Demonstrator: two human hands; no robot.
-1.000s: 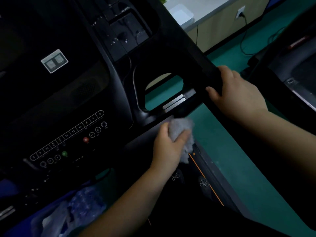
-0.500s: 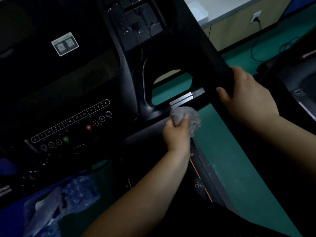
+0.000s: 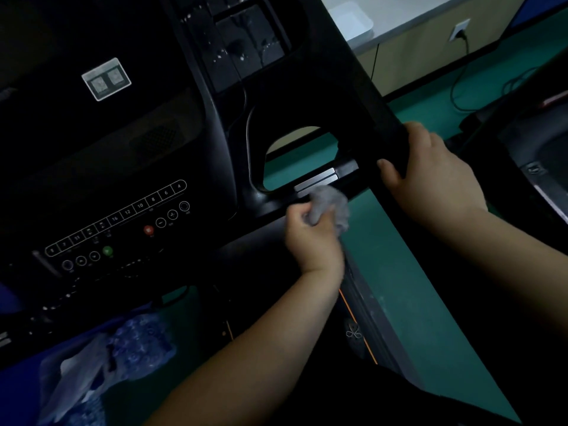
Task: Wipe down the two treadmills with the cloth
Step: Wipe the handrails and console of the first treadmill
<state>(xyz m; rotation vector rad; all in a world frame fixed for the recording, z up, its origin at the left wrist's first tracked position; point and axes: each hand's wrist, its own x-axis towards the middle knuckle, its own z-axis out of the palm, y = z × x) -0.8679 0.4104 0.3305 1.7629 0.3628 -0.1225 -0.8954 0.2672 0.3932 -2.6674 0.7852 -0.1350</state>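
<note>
A black treadmill console [image 3: 129,167] fills the left and centre, with a row of numbered buttons and a red and a green button. My left hand [image 3: 313,238] grips a crumpled grey cloth [image 3: 330,204] and holds it against the lower handlebar, just below a silver grip plate [image 3: 316,179]. My right hand [image 3: 430,176] wraps around the black side handrail [image 3: 362,96] to the right of the cloth. A second treadmill [image 3: 541,155] shows at the right edge, dark and partly cut off.
Green floor [image 3: 415,287] lies between the two machines. A cabinet with a white tray [image 3: 353,21] and a wall socket with a cable [image 3: 459,30] stand at the back right. A crumpled plastic bag [image 3: 107,361] sits at the lower left below the console.
My left hand has carried the cloth upward along the frame to the handlebar beside the silver plate. My right hand keeps its grip on the handrail.
</note>
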